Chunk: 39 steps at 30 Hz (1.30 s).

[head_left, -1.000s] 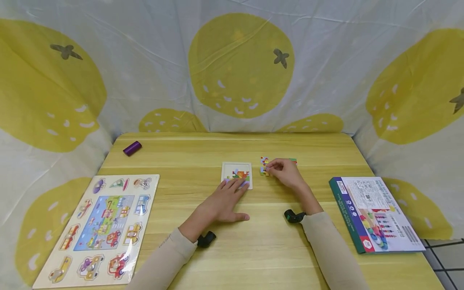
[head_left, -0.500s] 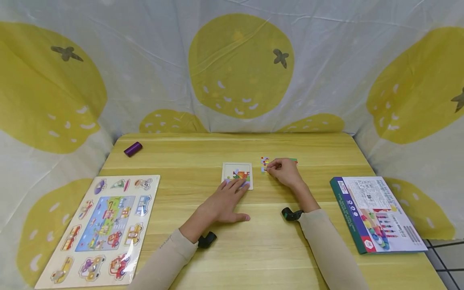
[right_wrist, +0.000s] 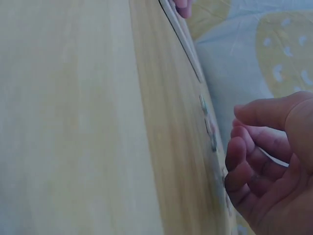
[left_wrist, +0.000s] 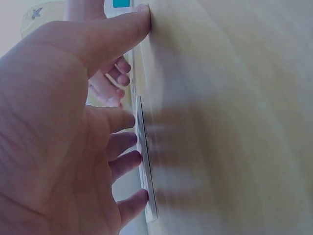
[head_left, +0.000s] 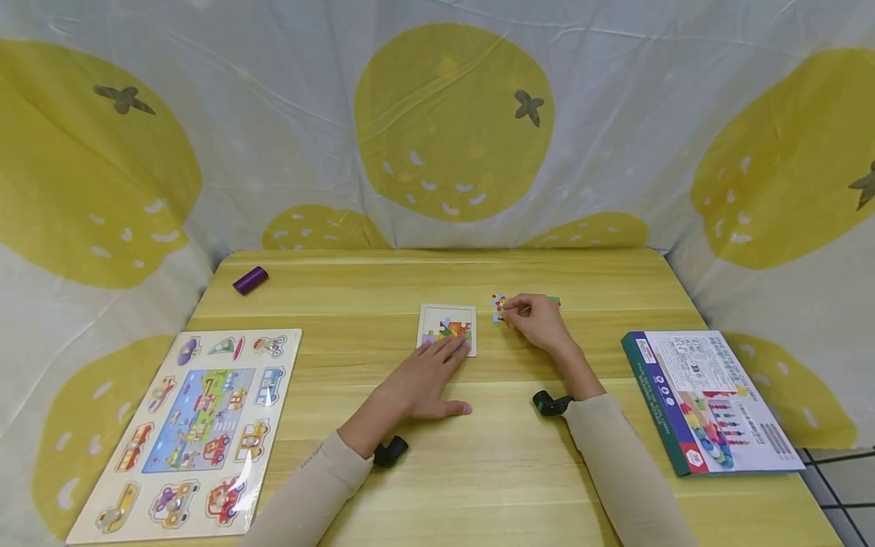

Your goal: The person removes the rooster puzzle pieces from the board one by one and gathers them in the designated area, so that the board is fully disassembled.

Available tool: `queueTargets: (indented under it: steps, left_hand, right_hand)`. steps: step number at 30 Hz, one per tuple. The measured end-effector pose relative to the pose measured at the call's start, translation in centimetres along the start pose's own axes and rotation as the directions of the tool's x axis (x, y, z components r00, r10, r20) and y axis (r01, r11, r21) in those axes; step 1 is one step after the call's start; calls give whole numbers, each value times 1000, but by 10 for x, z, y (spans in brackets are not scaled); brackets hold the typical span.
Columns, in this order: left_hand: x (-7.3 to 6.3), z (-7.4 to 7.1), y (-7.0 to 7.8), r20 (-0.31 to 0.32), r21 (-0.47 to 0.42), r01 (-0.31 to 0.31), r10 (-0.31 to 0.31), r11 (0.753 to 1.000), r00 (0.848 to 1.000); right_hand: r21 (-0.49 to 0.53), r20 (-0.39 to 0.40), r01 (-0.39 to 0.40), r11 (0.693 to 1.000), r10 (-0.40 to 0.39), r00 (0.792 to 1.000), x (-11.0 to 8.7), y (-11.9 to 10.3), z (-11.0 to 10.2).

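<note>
My left hand (head_left: pixel 425 384) lies with spread fingers on the near edge of a small square puzzle tray (head_left: pixel 432 317). Part of a picture in fitted jigsaw pieces (head_left: pixel 454 329) shows inside it; the fingers hide the lowest part. In the left wrist view, the fingertips (left_wrist: pixel 128 161) touch the tray's edge while the thumb rests on the table. My right hand (head_left: pixel 538 323) hovers at several loose jigsaw pieces (head_left: pixel 498 301) right of the tray. Its fingers are loosely bent, thumb and forefinger slightly apart; the right wrist view shows nothing between them. Some pieces are hidden behind this hand.
At the left lies a large wooden vehicle puzzle board (head_left: pixel 280 357). A purple cylinder (head_left: pixel 251 280) is at the far left of the table (head_left: pixel 478 486). On the right edge stands a flat printed box (head_left: pixel 714 403). A patterned cloth (head_left: pixel 615 137) hangs behind.
The right hand has risen very slightly and moved a little away from the near loose piece, showing more of it. The left hand has stayed on the tray.
</note>
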<state>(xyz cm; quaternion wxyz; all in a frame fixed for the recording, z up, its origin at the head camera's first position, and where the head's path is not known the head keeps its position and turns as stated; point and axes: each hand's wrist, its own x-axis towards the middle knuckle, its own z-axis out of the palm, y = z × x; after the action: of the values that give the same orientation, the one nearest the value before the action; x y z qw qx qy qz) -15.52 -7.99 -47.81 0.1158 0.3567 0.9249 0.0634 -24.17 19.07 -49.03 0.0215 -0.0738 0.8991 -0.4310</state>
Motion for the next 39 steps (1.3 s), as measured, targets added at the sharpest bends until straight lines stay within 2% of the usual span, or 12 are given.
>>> queueTargets:
  steps: [4, 11, 17, 22, 29, 39]
  left_hand:
    - [0, -2, 1, 8, -17, 4, -4, 1000, 1000]
    - [1, -4, 2, 23, -46, 7, -6, 999, 1000]
    - [2, -2, 5, 36, -57, 22, -20, 998, 999]
    - [1, -2, 7, 43, -49, 36, -34, 998, 999]
    - [1, -2, 7, 45, -36, 37, -35, 999, 998]
    - [1, -3, 8, 51, -23, 37, -36, 999, 998]
  right_hand:
    - [25, 13, 40, 999, -40, 999, 2, -6, 7]
    - [60, 90, 110, 992, -115, 989, 9, -21, 25]
    - [80, 156, 118, 990, -129, 979, 10, -30, 39]
    - [93, 177, 152, 984, -166, 970, 13, -36, 46]
    - [85, 214, 153, 984, -168, 962, 16, -43, 53]
    - [7, 265, 141, 990, -138, 954, 21, -44, 59]
